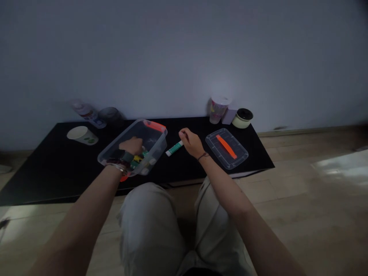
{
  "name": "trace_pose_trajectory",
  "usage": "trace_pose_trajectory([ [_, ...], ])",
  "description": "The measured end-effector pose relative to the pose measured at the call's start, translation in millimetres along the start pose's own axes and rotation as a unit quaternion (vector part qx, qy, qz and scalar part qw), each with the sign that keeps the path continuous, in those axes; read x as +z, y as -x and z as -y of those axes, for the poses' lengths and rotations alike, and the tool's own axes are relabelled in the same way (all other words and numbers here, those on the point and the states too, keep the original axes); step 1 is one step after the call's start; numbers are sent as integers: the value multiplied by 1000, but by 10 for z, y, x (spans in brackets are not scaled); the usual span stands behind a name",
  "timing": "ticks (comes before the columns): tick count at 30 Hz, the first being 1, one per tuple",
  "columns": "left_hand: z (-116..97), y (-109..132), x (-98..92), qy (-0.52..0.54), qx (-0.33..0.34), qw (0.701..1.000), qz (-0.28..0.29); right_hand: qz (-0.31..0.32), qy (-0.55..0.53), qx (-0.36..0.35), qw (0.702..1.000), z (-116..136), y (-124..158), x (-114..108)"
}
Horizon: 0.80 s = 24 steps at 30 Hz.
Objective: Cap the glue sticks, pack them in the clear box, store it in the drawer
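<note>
Head view: your left hand (131, 145) reached into the clear plastic box (155, 132) near the black table's (37, 184) front edge, its fingers hidden, so you couldn't tell their state, among yellow and green items (137, 159) too blurred to make out. Your right hand (191, 142) hung with fingers curled shut, just beside a green-and-white tube (174, 148); whether they held anything small was unclear. A clear lid (226, 148) lay toward the table's right end.

This looks like a room in a home: a plain painted wall (184, 57) rises behind a low black desk (178, 168) holding a paper cup (82, 135), above a wood-plank floor (287, 184).
</note>
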State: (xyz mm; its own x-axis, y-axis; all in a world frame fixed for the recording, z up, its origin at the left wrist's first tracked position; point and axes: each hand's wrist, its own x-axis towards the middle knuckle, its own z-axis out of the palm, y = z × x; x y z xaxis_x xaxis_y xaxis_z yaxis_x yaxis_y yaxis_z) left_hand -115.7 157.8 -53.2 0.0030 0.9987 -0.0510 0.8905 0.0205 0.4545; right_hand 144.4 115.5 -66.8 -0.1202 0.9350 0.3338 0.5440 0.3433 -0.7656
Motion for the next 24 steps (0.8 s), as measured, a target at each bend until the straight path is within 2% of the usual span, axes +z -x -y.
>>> trace_pose_trajectory([
  [2,-253,129,-61,-36,21,999,-28,-14,8,10,1000,-9,-9,6],
  [4,-573,262,-51,-76,105,986,-103,-37,14,29,999,-34,-22,9],
  [5,-731,318,-8,-63,144,980,-122,-51,17,42,998,-54,-29,8],
  [7,-985,394,158,-30,202,973,-106,-79,26,71,994,-106,-44,0],
  [9,-1106,417,400,-18,227,971,-75,-99,42,103,989,-174,-63,-16],
  [12,-1050,386,778,-22,210,976,-53,-99,82,143,981,-301,-107,-35],
  [15,-887,339,1028,-44,181,982,-44,-59,150,142,977,-457,-161,-6],
  [20,-803,310,1176,-93,154,984,12,58,301,88,948,-736,-193,185],
  [24,-846,322,1225,-121,139,982,34,102,363,30,926,-861,-204,347],
])
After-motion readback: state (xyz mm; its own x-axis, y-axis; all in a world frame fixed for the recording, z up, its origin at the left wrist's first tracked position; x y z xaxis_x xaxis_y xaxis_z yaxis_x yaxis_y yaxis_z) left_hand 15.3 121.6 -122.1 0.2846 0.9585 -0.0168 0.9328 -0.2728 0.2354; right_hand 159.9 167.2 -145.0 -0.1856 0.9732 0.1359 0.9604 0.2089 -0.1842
